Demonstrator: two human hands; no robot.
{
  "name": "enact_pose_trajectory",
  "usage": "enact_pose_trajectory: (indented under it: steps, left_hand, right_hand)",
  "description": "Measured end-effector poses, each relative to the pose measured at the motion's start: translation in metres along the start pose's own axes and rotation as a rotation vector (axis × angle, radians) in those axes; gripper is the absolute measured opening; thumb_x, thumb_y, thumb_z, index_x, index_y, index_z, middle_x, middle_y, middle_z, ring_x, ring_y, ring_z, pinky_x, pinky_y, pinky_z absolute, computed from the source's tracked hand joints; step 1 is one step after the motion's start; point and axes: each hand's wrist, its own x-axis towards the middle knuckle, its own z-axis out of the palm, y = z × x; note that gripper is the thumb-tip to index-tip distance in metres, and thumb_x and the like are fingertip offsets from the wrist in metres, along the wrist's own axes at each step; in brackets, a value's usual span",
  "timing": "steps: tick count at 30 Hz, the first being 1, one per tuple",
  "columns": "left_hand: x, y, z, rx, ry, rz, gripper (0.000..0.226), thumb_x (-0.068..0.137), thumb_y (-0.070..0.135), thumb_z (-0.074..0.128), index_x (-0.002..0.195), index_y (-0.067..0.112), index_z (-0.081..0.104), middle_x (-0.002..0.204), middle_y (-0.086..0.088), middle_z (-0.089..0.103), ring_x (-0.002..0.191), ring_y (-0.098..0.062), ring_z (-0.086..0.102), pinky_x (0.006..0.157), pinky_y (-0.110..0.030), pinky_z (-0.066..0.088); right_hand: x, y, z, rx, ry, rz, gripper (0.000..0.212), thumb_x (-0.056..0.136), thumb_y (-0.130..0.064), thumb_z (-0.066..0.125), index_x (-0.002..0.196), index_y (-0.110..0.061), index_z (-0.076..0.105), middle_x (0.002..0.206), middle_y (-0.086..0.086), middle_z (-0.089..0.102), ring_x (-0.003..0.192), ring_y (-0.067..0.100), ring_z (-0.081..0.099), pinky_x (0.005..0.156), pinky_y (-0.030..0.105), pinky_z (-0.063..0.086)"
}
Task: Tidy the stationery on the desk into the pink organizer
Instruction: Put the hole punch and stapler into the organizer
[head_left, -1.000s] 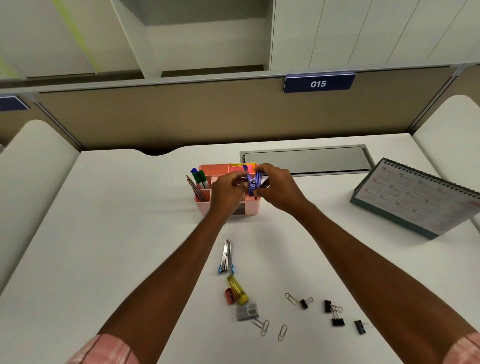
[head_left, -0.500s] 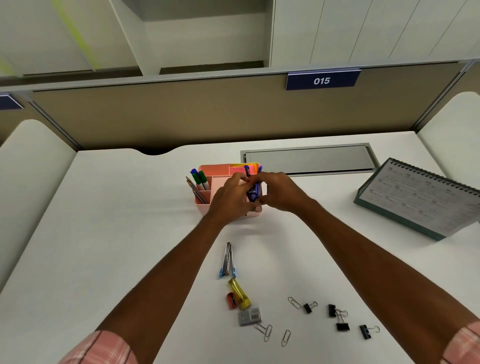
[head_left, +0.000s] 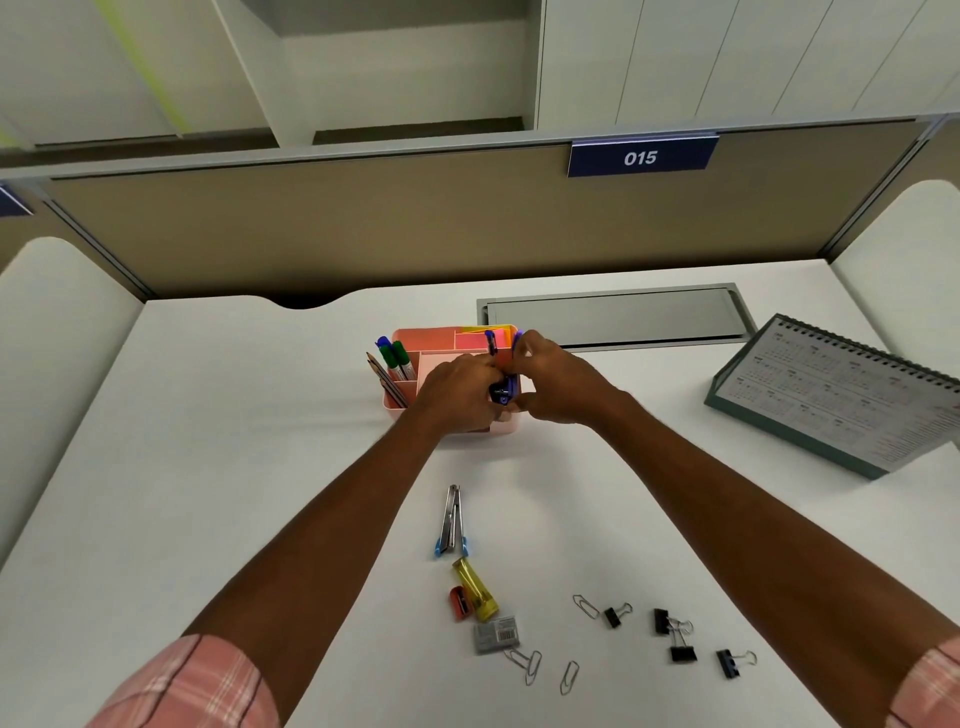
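Observation:
The pink organizer (head_left: 426, 340) stands mid-desk with markers (head_left: 397, 358) and pencils in its left slot and sticky notes at the back. Over its front right part, my left hand (head_left: 460, 392) and my right hand (head_left: 556, 382) both grip a small purple-blue stapler (head_left: 505, 391), mostly hidden by fingers. On the desk nearer me lie a metal staple remover (head_left: 452, 522), a yellow tube (head_left: 474, 590), a red sharpener (head_left: 460, 603), a grey staple box (head_left: 496, 635), several paper clips (head_left: 530, 665) and several black binder clips (head_left: 675, 636).
A desk calendar (head_left: 836, 395) stands at the right. A grey cable-tray lid (head_left: 613, 317) is set into the desk behind the organizer. A tan partition (head_left: 363, 228) with a "015" sign closes the back; padded dividers flank both sides.
Both hands have lowered the stapler from above the organizer's rim down toward its front right compartment. The loose items on the desk have not moved.

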Motion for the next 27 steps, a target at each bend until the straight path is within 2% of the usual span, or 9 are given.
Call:
enact_pose_trajectory:
  steps: [4, 8, 12, 15, 17, 19, 23, 27]
  left_hand:
    - [0.004, -0.002, -0.003, 0.056, -0.020, 0.011, 0.039, 0.083, 0.039, 0.084, 0.115, 0.018, 0.075, 0.116, -0.002, 0.076, 0.100, -0.025, 0.069, 0.086, -0.032, 0.052]
    - [0.003, -0.001, -0.001, 0.039, -0.025, 0.006, 0.047, 0.080, 0.049, 0.084, 0.115, 0.019, 0.075, 0.116, -0.001, 0.076, 0.100, -0.023, 0.068, 0.083, -0.031, 0.052]
    - [0.000, -0.001, 0.001, 0.032, -0.005, -0.009, 0.055, 0.083, 0.049, 0.083, 0.127, 0.017, 0.071, 0.129, -0.003, 0.071, 0.111, -0.026, 0.065, 0.089, -0.031, 0.050]
    - [-0.001, 0.000, 0.000, 0.034, 0.023, -0.014, 0.062, 0.084, 0.054, 0.079, 0.133, 0.018, 0.068, 0.135, -0.003, 0.067, 0.118, -0.024, 0.060, 0.087, -0.027, 0.044]
    - [-0.004, 0.002, -0.002, 0.039, 0.026, 0.010, 0.063, 0.086, 0.054, 0.077, 0.136, 0.017, 0.068, 0.137, -0.003, 0.065, 0.122, -0.024, 0.058, 0.087, -0.027, 0.042]
    - [-0.008, 0.002, -0.004, 0.046, 0.033, 0.020, 0.063, 0.089, 0.050, 0.076, 0.140, 0.015, 0.064, 0.142, -0.004, 0.062, 0.128, -0.024, 0.054, 0.092, -0.030, 0.044]
    - [-0.015, 0.006, -0.008, 0.057, 0.035, 0.007, 0.062, 0.092, 0.040, 0.075, 0.147, 0.015, 0.058, 0.151, -0.003, 0.055, 0.137, -0.023, 0.049, 0.104, -0.035, 0.046]
    - [-0.025, 0.012, -0.006, 0.022, 0.105, -0.006, 0.051, 0.097, 0.018, 0.071, 0.147, 0.014, 0.058, 0.151, -0.005, 0.055, 0.137, -0.026, 0.052, 0.105, -0.035, 0.049]
  right_hand:
    - [-0.003, -0.001, -0.002, -0.059, -0.001, 0.017, 0.060, 0.088, -0.030, 0.079, 0.142, -0.024, 0.055, 0.135, 0.010, 0.049, 0.117, 0.028, 0.054, 0.077, 0.027, 0.044]
    - [-0.010, -0.001, -0.001, -0.017, 0.064, 0.059, 0.061, 0.086, -0.033, 0.081, 0.141, -0.025, 0.056, 0.131, 0.007, 0.051, 0.103, 0.024, 0.057, 0.065, 0.023, 0.037]
    - [-0.021, -0.005, 0.007, 0.036, 0.184, 0.129, 0.058, 0.087, -0.032, 0.080, 0.140, -0.027, 0.056, 0.130, 0.004, 0.054, 0.092, 0.021, 0.061, 0.065, 0.027, 0.044]
    - [-0.036, -0.013, 0.017, 0.085, 0.305, 0.245, 0.048, 0.091, -0.032, 0.076, 0.135, -0.024, 0.059, 0.130, 0.002, 0.057, 0.096, 0.022, 0.066, 0.070, 0.030, 0.050]
    - [-0.051, -0.027, 0.029, 0.162, 0.414, 0.333, 0.034, 0.094, -0.033, 0.071, 0.125, -0.026, 0.061, 0.122, -0.002, 0.059, 0.096, 0.020, 0.066, 0.072, 0.035, 0.056]
    - [-0.070, -0.042, 0.050, 0.225, 0.427, 0.367, 0.022, 0.097, -0.031, 0.066, 0.118, -0.028, 0.059, 0.115, -0.005, 0.058, 0.094, 0.017, 0.064, 0.072, 0.036, 0.056]
    - [-0.099, -0.067, 0.097, 0.172, 0.259, 0.199, 0.029, 0.096, -0.022, 0.065, 0.125, -0.024, 0.060, 0.123, -0.003, 0.061, 0.108, 0.018, 0.062, 0.078, 0.034, 0.056]
    - [-0.099, -0.086, 0.127, 0.024, 0.032, -0.154, 0.067, 0.083, -0.002, 0.073, 0.144, -0.019, 0.051, 0.146, 0.008, 0.053, 0.132, 0.027, 0.052, 0.093, 0.037, 0.053]
